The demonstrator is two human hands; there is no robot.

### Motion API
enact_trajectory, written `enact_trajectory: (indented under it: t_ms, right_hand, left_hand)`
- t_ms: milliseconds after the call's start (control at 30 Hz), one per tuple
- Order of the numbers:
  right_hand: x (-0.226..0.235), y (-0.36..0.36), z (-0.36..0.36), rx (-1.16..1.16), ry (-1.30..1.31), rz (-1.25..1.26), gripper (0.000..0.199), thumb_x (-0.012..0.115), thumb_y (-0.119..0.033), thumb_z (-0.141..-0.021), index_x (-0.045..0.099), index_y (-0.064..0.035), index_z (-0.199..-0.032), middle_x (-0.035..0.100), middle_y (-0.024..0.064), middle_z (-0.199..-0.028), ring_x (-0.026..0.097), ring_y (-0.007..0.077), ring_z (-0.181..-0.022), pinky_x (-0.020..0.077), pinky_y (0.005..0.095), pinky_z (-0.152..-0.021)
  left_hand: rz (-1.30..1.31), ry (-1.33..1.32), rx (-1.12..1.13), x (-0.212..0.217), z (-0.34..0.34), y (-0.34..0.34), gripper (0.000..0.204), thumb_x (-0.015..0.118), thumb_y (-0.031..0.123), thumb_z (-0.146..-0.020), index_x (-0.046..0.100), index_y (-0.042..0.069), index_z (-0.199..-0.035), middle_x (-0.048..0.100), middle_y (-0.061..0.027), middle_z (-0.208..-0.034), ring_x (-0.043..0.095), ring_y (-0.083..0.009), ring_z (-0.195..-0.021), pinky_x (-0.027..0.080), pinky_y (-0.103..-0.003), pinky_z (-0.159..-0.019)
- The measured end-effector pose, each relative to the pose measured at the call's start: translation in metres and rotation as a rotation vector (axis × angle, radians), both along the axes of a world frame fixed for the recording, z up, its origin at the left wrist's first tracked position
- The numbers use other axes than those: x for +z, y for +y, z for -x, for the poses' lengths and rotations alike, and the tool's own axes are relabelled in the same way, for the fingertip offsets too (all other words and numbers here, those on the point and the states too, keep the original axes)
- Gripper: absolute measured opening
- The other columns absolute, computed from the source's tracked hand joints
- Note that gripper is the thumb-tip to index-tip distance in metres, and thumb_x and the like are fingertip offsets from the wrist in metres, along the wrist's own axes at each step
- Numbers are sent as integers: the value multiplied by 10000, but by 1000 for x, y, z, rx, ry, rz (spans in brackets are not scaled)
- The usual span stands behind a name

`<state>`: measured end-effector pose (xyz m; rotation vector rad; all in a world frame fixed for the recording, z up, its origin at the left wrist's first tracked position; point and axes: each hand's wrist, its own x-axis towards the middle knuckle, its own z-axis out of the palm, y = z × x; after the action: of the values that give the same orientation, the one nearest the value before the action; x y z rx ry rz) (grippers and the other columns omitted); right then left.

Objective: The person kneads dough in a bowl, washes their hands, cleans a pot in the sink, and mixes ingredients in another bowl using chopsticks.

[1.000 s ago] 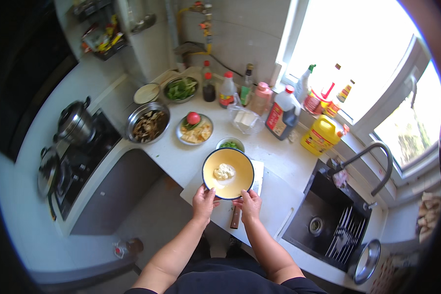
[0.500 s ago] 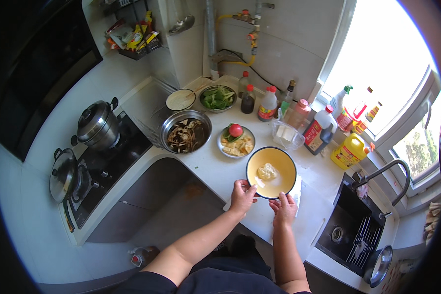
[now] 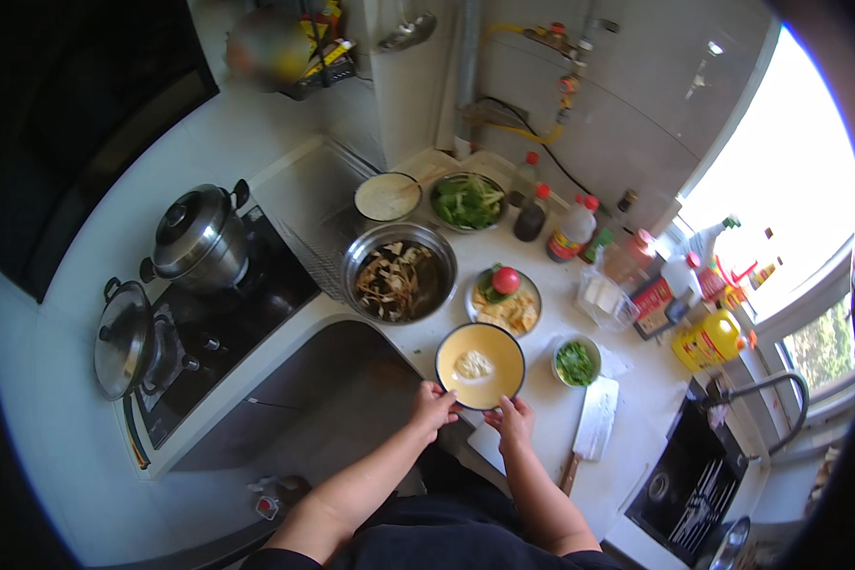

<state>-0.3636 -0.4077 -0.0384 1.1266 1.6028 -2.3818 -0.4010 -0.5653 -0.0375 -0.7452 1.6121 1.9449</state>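
Note:
A yellow bowl (image 3: 450,384) with a dark rim is held between my two hands over the front edge of the counter. A pale, lumpy mass (image 3: 473,365) lies inside it. My left hand (image 3: 434,408) grips the bowl's near left side, and my right hand (image 3: 511,420) grips its near right side. Just beyond is a plate (image 3: 534,321) of yellowish pieces with a red tomato-like item (image 3: 505,280) and something green. To the right stand a small bowl of chopped greens (image 3: 575,364) and a cleaver (image 3: 596,418), its wooden handle toward me.
A steel basin (image 3: 450,275) of soaking brown pieces, a bowl of white contents (image 3: 387,197) and a bowl of leafy greens (image 3: 467,202) stand farther back. Bottles line the back right. A pot (image 3: 195,242) and a lidded pan (image 3: 123,337) are on the stove. A black sink (image 3: 665,489) lies right.
Both hands have carried the yellow bowl leftward across the counter. The cleaver and the small bowl of chopped greens, hidden behind it before, now show. The view has shifted slightly.

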Motion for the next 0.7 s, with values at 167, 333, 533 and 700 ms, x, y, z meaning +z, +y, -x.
enact_trajectory:
  t_ms: [167, 333, 533, 700]
  right_hand:
    - [3, 3, 6, 120, -46, -71, 175, 578, -139, -862, 571, -8, -979, 617, 60, -757, 625, 154, -579, 505, 248, -488]
    - [-25, 17, 2, -64, 120, -769, 523, 607, -61, -826, 392, -84, -1302, 441, 101, -1110, 485, 153, -848, 442, 260, -699]
    - [54, -48, 73, 19, 673, -734, 475, 505, 26, -858, 356, -32, -1306, 476, 99, -1117, 492, 131, -890, 434, 238, -749]
    - [81, -173, 162, 404, 659, -321, 296, 545, 17, -848, 511, -20, -1140, 555, 38, -931, 514, 94, -799, 427, 203, -686]
  left_hand:
    - [29, -24, -113, -6, 13, -16, 309, 650, 144, -822, 389, 79, -974, 556, -63, -875, 613, -150, -676, 497, -277, -549]
    - [103, -45, -299, -9, 29, -46, 386, 703, 244, -786, 453, 53, -1010, 599, -62, -863, 596, -114, -667, 479, -268, -493]
    - [215, 71, -104, 28, 64, -124, 394, 671, 265, -819, 475, 46, -1082, 609, -65, -920, 597, -110, -707, 481, -253, -537]
    - [116, 335, 265, 85, 102, -219, 278, 643, 190, -846, 517, 54, -1054, 609, -43, -903, 614, -114, -723, 495, -251, -574]
